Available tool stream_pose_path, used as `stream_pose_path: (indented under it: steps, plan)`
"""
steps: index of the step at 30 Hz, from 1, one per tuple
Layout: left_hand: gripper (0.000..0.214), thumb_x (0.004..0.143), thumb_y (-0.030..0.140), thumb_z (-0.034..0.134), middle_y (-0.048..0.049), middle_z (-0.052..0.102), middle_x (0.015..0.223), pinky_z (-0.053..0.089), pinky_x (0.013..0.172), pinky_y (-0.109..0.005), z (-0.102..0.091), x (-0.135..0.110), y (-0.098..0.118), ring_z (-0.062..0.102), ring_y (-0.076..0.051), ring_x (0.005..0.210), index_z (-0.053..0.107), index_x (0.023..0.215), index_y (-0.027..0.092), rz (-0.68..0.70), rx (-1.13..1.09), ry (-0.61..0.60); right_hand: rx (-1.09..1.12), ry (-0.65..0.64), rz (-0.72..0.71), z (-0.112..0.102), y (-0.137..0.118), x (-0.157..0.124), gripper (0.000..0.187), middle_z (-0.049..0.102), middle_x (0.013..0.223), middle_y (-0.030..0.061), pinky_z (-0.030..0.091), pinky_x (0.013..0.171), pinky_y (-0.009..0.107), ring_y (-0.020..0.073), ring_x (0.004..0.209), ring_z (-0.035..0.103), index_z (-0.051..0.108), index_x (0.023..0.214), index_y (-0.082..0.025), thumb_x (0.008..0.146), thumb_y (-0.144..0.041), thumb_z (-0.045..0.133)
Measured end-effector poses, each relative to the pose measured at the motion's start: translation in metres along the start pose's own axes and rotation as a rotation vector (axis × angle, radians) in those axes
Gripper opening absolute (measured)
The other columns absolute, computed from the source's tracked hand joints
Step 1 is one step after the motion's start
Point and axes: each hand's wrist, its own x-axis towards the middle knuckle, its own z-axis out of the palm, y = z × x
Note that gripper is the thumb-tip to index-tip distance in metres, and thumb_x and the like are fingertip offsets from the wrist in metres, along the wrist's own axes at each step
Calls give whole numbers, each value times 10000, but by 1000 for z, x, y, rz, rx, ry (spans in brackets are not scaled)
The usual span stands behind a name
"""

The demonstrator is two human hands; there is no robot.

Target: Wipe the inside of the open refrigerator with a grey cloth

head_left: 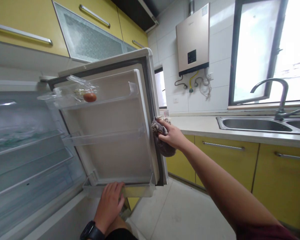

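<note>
The fridge door (115, 133) is white inside with a dark grey seal (153, 100) and clear shelves, one holding a brown egg (90, 97), and the cloth (162, 143) at its edge is mottled grey-brown. The cabinets (282, 180) are yellow with silver handles, one upper door (90, 36) is speckled frosted grey, and the bench (202, 125) is pale cream. The water heater (193, 40) is rose-gold with a black panel, the wall tiles (215, 96) are white, the sink (252, 125) is steel grey, and the wristwatch (91, 230) is black.
</note>
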Motion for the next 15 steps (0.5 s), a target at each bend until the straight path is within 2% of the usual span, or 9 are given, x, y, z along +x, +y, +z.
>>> stream_pose_path:
  steps: [4, 11, 15]
  plan:
    - [388, 933, 164, 573, -85, 744, 1202, 487, 1117, -501, -1, 3, 2, 661, -277, 1157, 683, 1302, 213, 5, 5, -2, 9, -73, 46, 36, 37, -39, 791, 748, 1351, 80, 577, 1015, 437, 291, 1140, 725, 525, 1577, -374, 809, -315, 708]
    - [393, 939, 164, 567, -88, 734, 1215, 492, 1095, -501, 3, 3, 0, 651, -288, 1163, 666, 1316, 216, 14, 12, -9, 53, -135, 173, 113, 93, -121, 780, 699, 1430, 133, 568, 1093, 490, 319, 1231, 715, 537, 1577, -337, 811, -274, 675]
    - [401, 930, 162, 575, -87, 730, 1206, 487, 1096, -503, 2, 6, 0, 648, -290, 1155, 658, 1319, 214, 17, 15, -22, 94, -164, 202, 148, 119, -161, 778, 659, 1496, 148, 545, 1149, 485, 332, 1323, 684, 550, 1572, -302, 804, -245, 654]
